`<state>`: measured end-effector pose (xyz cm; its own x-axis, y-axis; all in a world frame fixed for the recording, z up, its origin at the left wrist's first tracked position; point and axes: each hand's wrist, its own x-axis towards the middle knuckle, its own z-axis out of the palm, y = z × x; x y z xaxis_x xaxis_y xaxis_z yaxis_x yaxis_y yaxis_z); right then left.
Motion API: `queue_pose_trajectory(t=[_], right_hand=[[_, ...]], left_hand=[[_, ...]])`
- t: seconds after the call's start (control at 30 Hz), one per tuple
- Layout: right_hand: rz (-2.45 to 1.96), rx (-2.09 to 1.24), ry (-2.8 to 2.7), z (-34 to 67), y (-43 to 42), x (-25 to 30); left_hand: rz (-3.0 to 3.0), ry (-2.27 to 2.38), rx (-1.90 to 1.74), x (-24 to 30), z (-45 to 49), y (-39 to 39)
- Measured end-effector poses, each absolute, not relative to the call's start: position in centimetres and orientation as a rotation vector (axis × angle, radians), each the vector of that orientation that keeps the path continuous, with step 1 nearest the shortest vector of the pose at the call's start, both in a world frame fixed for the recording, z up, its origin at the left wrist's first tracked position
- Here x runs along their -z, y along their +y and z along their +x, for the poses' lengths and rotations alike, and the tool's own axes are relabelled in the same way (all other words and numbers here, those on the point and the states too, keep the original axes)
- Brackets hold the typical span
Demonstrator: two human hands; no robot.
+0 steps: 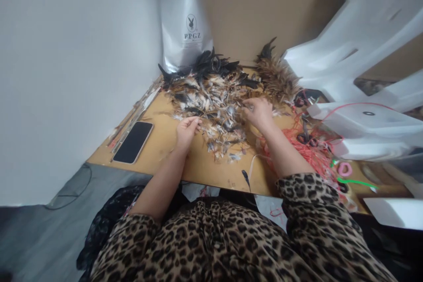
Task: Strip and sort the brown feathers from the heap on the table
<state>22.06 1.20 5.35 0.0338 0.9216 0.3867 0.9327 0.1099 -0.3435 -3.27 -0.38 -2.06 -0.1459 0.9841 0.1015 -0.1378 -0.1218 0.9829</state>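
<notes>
A loose pile of feathers (pixel 211 92), black at the back and mottled white, brown and grey in front, spreads over the table. At its front left edge my left hand (pixel 188 131) is closed in a pinch, with what looks like a thin feather at the fingertips. On the pile's right side my right hand (pixel 260 113) has its fingers curled together on brown feathers; its fingertips are partly lost among them. Behind the right hand lies a bunch of long brown feathers (pixel 277 77) with dark tips.
A phone (pixel 134 142) lies at the left. Behind the pile stands a white bag (pixel 187 22). Tangled red string (pixel 310 152), black-handled scissors (pixel 306 136), a pink ring (pixel 345 168) and white foam pieces (pixel 366 123) crowd the right. A small black-tipped item (pixel 246 177) is near the front edge.
</notes>
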Motion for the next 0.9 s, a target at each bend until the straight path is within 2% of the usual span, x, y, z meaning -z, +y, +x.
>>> queue_pose_trajectory(t=[0.17,0.7,0.8,0.9], right_hand=[[-1.677,-0.31,-2.262,17.1,0.0,-4.9],[-1.82,-0.165,-2.525,11.6,-0.8,-2.1],[-1.807,-0.202,-2.449,11.8,-0.7,-1.7],[-1.741,-0.381,-2.263,12.5,-0.3,-1.3]], left_hand=[[1.044,1.156,-1.46,2.1,-3.3,-0.2],[1.027,1.168,-1.443,1.8,-3.3,-0.2],[1.029,1.151,-1.444,1.8,-3.4,-0.2],[1.031,1.144,-1.441,2.0,-3.5,-0.2]])
